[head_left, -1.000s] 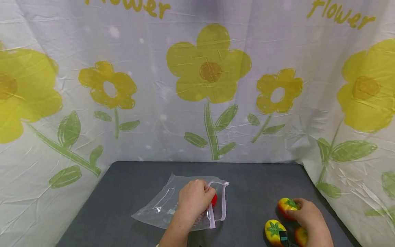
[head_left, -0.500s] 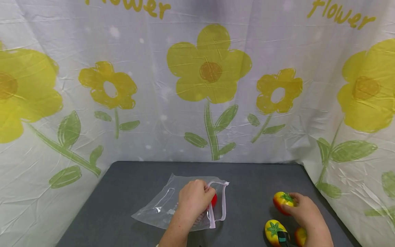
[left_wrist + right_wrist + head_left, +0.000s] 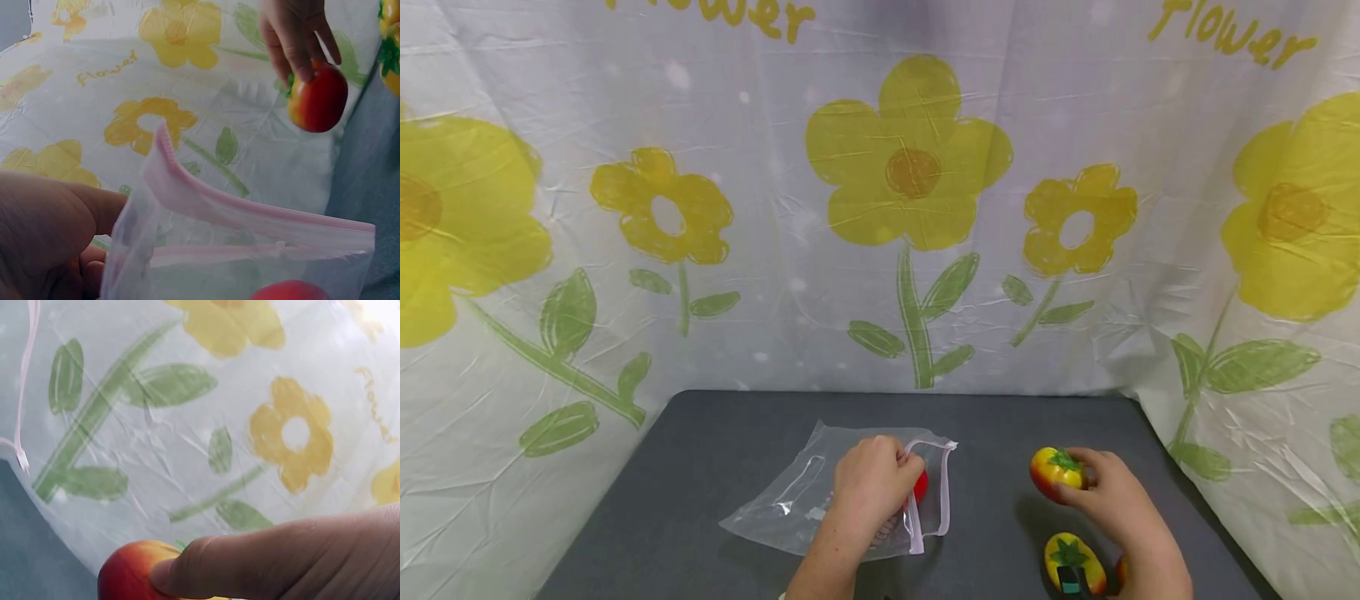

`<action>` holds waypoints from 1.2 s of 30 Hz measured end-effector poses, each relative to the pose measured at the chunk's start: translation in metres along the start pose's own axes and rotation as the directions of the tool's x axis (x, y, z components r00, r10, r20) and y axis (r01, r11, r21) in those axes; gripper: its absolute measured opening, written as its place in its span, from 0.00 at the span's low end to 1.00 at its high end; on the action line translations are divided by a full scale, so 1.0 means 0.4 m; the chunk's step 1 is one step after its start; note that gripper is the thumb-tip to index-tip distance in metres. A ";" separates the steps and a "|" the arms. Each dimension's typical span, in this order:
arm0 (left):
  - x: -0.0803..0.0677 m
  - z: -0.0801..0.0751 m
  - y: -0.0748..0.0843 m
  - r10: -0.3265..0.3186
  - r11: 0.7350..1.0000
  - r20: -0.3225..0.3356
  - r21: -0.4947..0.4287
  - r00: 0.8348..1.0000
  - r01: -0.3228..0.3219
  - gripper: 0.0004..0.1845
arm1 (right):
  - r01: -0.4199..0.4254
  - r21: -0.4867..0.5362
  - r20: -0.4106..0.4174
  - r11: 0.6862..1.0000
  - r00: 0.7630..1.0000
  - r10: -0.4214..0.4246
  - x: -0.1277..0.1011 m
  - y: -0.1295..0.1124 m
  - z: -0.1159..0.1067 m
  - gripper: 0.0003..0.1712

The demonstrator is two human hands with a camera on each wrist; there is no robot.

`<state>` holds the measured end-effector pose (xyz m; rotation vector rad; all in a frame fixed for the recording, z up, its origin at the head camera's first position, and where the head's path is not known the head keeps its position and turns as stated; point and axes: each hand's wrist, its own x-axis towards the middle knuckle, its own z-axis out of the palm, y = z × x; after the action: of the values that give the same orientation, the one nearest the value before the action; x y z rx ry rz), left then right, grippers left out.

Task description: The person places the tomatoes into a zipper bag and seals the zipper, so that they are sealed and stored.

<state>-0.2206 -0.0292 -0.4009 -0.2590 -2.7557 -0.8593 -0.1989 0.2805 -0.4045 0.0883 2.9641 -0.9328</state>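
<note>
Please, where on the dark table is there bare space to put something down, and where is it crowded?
Free patches on the table: the far strip between the curtain and the plastic bag, and the middle gap between the bag's pink zip edge and the raised tomato in the right hand. Crowded: the near right corner, with another tomato.

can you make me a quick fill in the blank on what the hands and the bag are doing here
1. The right hand holds a toy tomato lifted off the dark ____.
2. The left hand grips the pink zip edge of a clear plastic ____.
3. Inside the bag lies something coloured ____.
4. Below the right hand, another toy tomato with a ____ leafy top rests on the table.

Missing words: table; bag; red; green
</note>
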 end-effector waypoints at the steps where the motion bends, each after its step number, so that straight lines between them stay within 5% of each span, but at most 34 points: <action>1: 0.000 0.000 0.000 0.000 1.000 0.000 0.000 1.000 0.000 0.20 | 0.008 -0.001 -0.004 1.000 1.000 -0.008 -0.001 -0.008 0.002 0.40; 28: 0.003 -0.003 0.004 -0.004 1.000 0.022 0.012 1.000 0.004 0.20 | 0.120 0.128 0.009 0.985 0.992 -0.122 -0.010 -0.163 0.086 0.32; 36: 0.004 -0.001 0.002 -0.014 1.000 0.020 0.003 1.000 0.014 0.21 | 0.209 0.169 0.052 0.963 0.974 -0.221 -0.001 -0.193 0.128 0.27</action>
<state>-0.2217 -0.0287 -0.4000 -0.2489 -2.7803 -0.8615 -0.2029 0.1878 -0.4022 -0.2631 2.8690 -1.1751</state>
